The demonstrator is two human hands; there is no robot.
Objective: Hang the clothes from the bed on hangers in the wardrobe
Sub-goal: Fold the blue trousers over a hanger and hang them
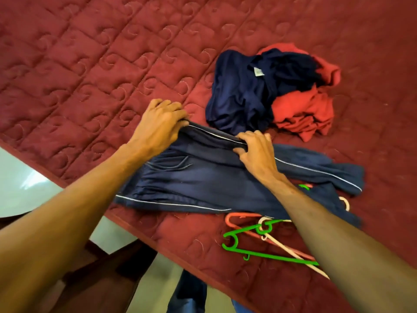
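Both hands (158, 125) (257, 152) clutch navy trousers (203, 177) on the bed (90, 64).

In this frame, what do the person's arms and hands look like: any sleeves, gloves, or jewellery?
Both arms are bare all the way into view, with no sleeves showing. The left hand and right hand wear no gloves, and no rings, watch or wristband are visible.

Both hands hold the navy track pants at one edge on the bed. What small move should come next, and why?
Probably lift the navy track pants clear: the left hand and right hand already pinch the edge, and the pants lie over the hangers.
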